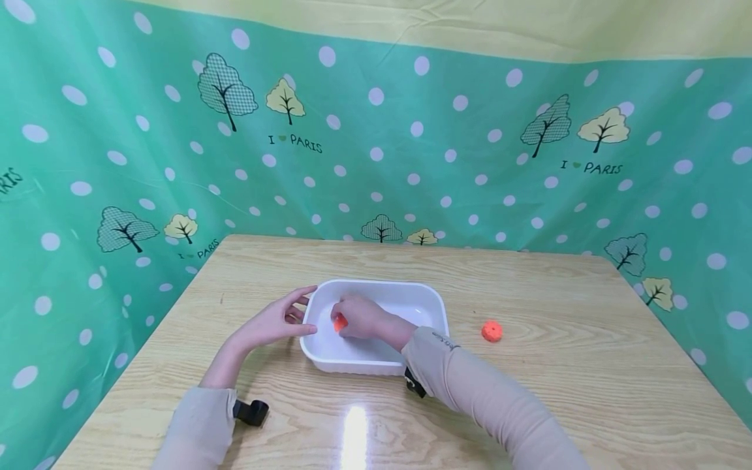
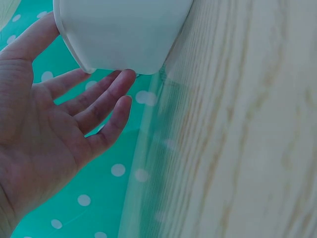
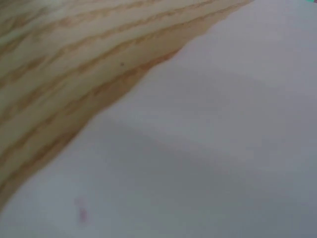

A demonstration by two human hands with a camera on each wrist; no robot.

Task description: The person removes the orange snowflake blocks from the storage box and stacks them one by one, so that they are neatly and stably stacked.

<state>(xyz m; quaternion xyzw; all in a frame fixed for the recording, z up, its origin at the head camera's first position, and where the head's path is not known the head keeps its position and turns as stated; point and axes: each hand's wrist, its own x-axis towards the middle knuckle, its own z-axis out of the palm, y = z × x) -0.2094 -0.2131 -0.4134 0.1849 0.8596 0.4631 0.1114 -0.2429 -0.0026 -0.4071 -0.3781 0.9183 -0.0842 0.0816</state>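
A white plastic basin [image 1: 405,300] stands on the wooden table. My right hand [image 1: 364,318] reaches into its left part, fingers curled around a small orange ball [image 1: 340,322] that is mostly covered by them. Against the basin's left end rests my left hand [image 1: 276,323], its thumb at the rim and its fingers spread along the outside. In the left wrist view, the relaxed fingers [image 2: 106,106] touch or nearly touch the basin's outer wall [image 2: 119,39]. The right wrist view shows the basin's blurred white wall [image 3: 198,148] close up; the right hand is hidden there.
A second orange ball [image 1: 491,331], with small dark marks or holes, lies on the table [image 1: 558,378] right of the basin. Behind the table hangs a green dotted curtain [image 1: 411,163]. Black wrist straps with cameras [image 1: 252,412] sit on both sleeves.
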